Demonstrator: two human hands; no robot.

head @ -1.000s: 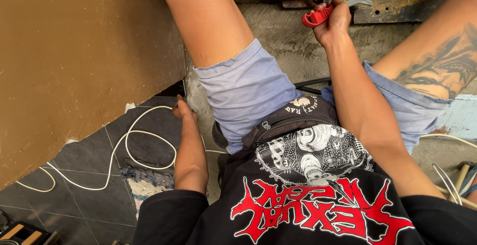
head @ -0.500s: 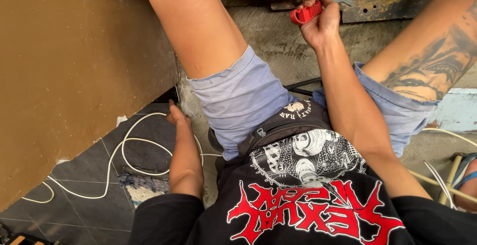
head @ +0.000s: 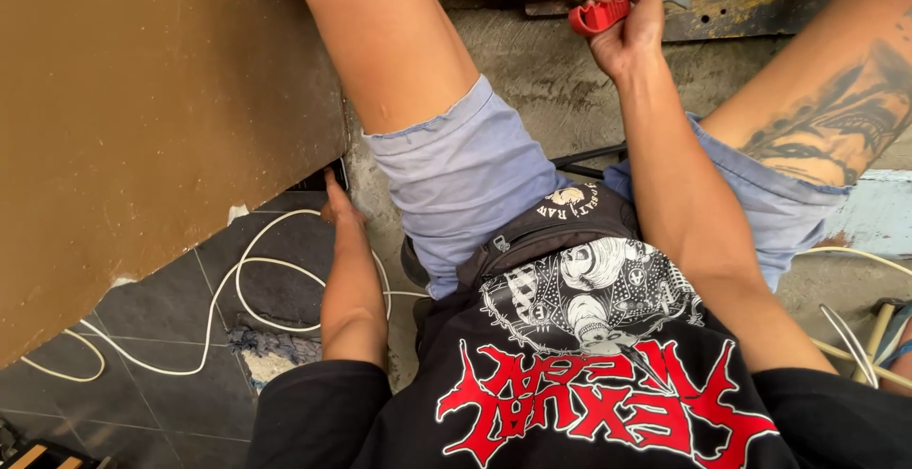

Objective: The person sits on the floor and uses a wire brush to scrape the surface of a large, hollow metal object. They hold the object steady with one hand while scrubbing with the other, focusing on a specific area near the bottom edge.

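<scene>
I sit on the floor with both legs bent up, looking down over a black printed shirt. My right hand (head: pixel 629 34) reaches forward between my knees and grips a red-handled tool (head: pixel 598 15), held against a rusty metal bar (head: pixel 731 3) at the top. My left hand (head: pixel 334 205) reaches down beside my left thigh to the lower edge of a brown panel (head: pixel 142 117); its fingers are mostly hidden in the gap there, near a white cable (head: pixel 249 260).
The white cable loops over dark floor tiles (head: pixel 161 326) at lower left, beside a bluish rag (head: pixel 271 350). Rough concrete (head: pixel 541 79) lies between my legs. More white cable and a sandal (head: pixel 888 336) sit at the right edge.
The view has shifted so the right hand and red tool sit nearer the top. My left hand stays by the panel's lower edge.
</scene>
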